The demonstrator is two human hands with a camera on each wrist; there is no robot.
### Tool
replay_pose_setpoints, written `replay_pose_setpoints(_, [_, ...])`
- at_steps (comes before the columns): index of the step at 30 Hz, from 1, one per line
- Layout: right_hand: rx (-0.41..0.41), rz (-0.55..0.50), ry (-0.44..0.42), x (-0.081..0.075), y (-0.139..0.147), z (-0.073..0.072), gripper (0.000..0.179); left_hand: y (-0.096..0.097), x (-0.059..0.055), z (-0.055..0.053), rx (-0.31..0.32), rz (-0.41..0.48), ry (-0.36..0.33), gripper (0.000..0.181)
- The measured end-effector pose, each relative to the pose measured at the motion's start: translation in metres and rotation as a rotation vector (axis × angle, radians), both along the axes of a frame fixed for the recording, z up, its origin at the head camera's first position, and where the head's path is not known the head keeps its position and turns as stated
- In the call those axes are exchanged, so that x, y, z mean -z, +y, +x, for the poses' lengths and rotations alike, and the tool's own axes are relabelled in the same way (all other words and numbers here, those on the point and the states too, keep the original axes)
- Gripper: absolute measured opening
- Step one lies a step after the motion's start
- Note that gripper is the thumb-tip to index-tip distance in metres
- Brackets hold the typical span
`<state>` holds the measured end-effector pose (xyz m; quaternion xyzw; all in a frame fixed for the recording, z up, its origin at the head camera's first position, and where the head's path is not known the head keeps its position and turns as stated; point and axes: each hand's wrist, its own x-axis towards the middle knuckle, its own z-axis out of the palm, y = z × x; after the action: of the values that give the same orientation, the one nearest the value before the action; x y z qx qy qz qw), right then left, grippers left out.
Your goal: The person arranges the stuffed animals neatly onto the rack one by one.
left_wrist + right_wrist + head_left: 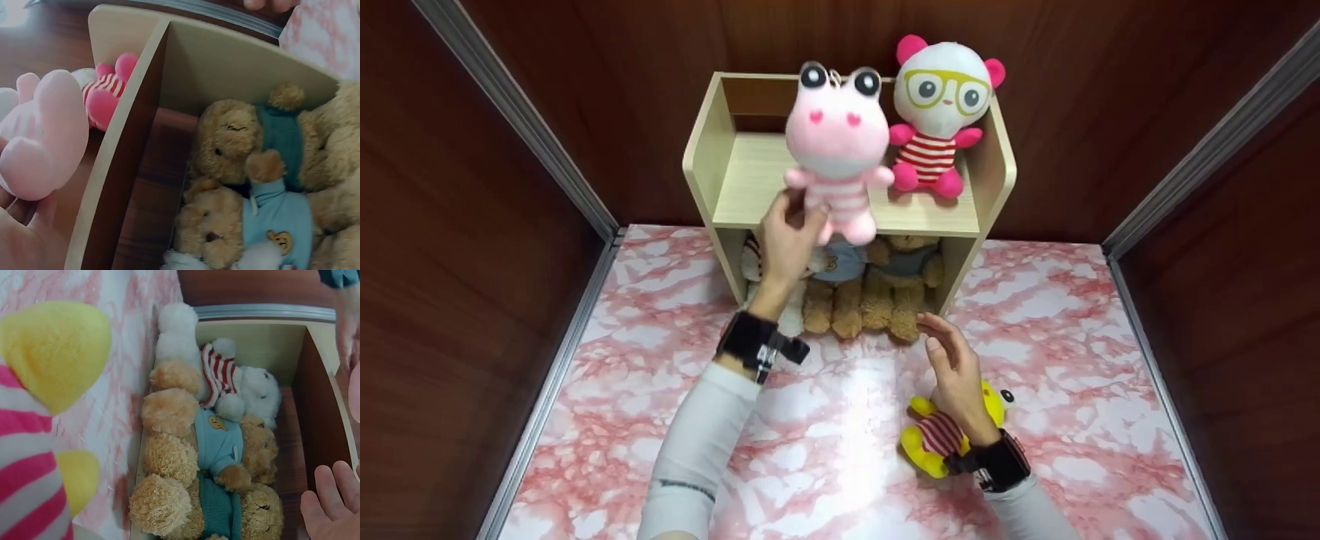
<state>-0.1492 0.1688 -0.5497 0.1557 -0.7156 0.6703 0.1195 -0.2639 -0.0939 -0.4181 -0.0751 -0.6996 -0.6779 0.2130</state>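
My left hand (pixel 786 244) holds a pink plush toy (pixel 840 135) with frog-like eyes by the side of its striped body, in front of the shelf's upper level. In the left wrist view, the toy's feet (pixel 56 135) show beside the thumb. My right hand (pixel 960 379) hangs with relaxed fingers and holds nothing. Below it a yellow plush toy (pixel 941 435) in a striped shirt lies on the floor, partly hidden by the hand and wrist. A white and pink panda plush (pixel 937 112) with yellow glasses sits at the right of the upper shelf.
A pale wooden two-level shelf (pixel 999 172) stands against the back wall. In its lower level sit two brown teddy bears (pixel 219 439) in blue and green tops and a white plush (pixel 259 391) in red stripes. Dark wood panels (pixel 1222 187) close in both sides.
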Motion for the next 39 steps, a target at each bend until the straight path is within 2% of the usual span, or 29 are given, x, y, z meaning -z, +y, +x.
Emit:
replay_pose_setpoints(3, [0.001, 0.006, 0.018, 0.001, 0.001, 0.000, 0.039, -0.001, -0.010, -0.017, -0.069, -0.054, -0.029, 0.044])
replay_pose_setpoints(9, [0.014, 0.036, 0.038, 0.004, 0.002, 0.000, 0.037, -0.002, -0.022, -0.051, -0.148, -0.118, -0.065, 0.040])
replay_pose_setpoints(14, [0.008, 0.045, 0.025, 0.007, 0.002, 0.001, 0.038, 0.002, -0.027, -0.066, -0.176, -0.171, -0.103, 0.040])
replay_pose_setpoints(22, [0.025, 0.069, 0.013, 0.010, 0.001, 0.001, 0.038, 0.014, -0.025, -0.076, -0.185, -0.280, -0.215, 0.041])
replay_pose_setpoints(27, [0.041, 0.085, 0.028, 0.010, -0.001, 0.000, 0.037, 0.015, -0.022, -0.081, -0.182, -0.300, -0.216, 0.040])
replay_pose_setpoints(33, [0.057, 0.125, 0.023, 0.007, -0.004, 0.002, 0.038, 0.017, -0.021, -0.084, -0.112, -0.323, -0.194, 0.045])
replay_pose_setpoints(39, [0.066, 0.142, 0.023, -0.019, -0.009, 0.011, 0.036, 0.016, -0.022, -0.085, -0.015, -0.346, -0.212, 0.054])
